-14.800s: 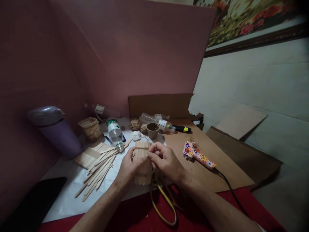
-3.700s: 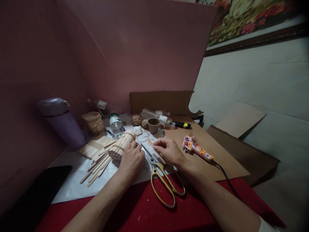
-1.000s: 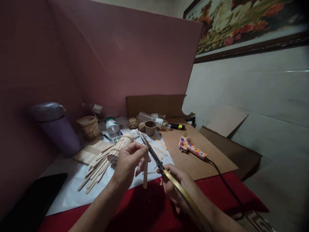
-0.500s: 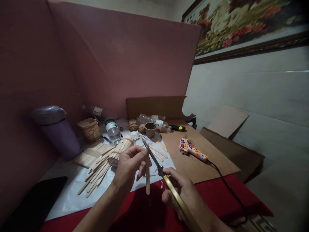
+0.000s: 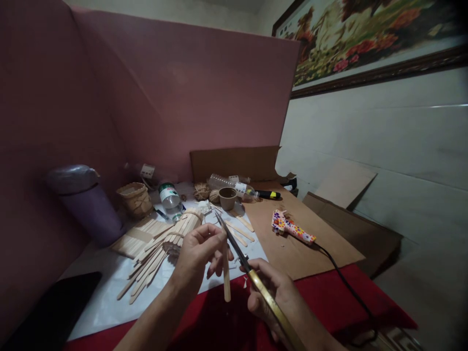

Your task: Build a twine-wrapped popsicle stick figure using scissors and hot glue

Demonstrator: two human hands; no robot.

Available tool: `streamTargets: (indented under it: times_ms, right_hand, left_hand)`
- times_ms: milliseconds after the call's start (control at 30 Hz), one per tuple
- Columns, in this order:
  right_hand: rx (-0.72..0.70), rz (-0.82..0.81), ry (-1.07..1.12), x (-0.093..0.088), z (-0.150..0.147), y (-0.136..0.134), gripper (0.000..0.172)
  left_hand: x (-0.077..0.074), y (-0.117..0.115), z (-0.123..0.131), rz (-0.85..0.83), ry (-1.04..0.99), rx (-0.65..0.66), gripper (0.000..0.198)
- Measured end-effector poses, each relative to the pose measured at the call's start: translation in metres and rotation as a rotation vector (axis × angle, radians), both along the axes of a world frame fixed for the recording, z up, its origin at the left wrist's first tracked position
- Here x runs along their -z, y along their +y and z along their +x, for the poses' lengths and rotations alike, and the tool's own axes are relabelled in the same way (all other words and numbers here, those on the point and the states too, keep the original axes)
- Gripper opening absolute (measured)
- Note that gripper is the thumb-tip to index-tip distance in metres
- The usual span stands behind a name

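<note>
My left hand (image 5: pixel 204 251) is closed, pinching the upper end of a wooden craft stick (image 5: pixel 227 282) that hangs down over the table's front edge. In my right hand (image 5: pixel 274 287) is a pair of scissors (image 5: pixel 261 287) with gold-coloured handles and dark blades. The blades point up and away, close beside the stick and my left fingertips. Whether they touch the stick I cannot tell. Behind my left hand lies a bundle of craft sticks (image 5: pixel 186 225) wrapped around something and tied with twine, with several loose sticks (image 5: pixel 149 273) fanned out beside it.
A floral glue gun (image 5: pixel 292 228) with a black cord lies on a cardboard sheet (image 5: pixel 310 258) to the right. Farther back are a small brown cup (image 5: pixel 227 199), a plastic bottle (image 5: pixel 223 183), a twine ball (image 5: pixel 201 191), a clear jar (image 5: pixel 170 200) and a woven basket (image 5: pixel 135 200).
The stick and both hands have shifted very slightly down and to the right in view. My hold on the stick and the scissors is the same.
</note>
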State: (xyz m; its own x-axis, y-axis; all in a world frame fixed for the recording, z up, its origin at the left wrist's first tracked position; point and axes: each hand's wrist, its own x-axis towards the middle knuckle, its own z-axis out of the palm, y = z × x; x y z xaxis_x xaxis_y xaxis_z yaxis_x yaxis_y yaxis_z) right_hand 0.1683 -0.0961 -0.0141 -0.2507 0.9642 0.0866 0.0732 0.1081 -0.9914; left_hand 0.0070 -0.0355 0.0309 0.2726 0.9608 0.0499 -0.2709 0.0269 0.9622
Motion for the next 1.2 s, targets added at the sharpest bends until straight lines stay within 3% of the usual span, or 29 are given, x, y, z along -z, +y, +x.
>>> streamTargets:
  times_ms: [167,533,900,1200]
  right_hand:
    - [0.021,0.007,0.024,0.0019,0.0005,0.0017,0.068]
    - [0.013,0.01,0.027,0.0035,0.001,0.002,0.066]
    - [0.024,0.003,-0.003,0.0067,0.0004,0.0019,0.071]
    - [0.027,0.007,-0.008,-0.0003,-0.0028,0.0011,0.071]
  left_hand:
    - [-0.0005,0.0006,0.0005,-0.025,-0.015,0.037,0.022]
    - [-0.0025,0.0001,0.0016,-0.044,0.057,-0.034,0.026]
    - [0.0001,0.0009,-0.0001,-0.013,0.057,-0.02,0.025]
    - [0.0038,0.0042,-0.0025,0.009,0.044,-0.005,0.021]
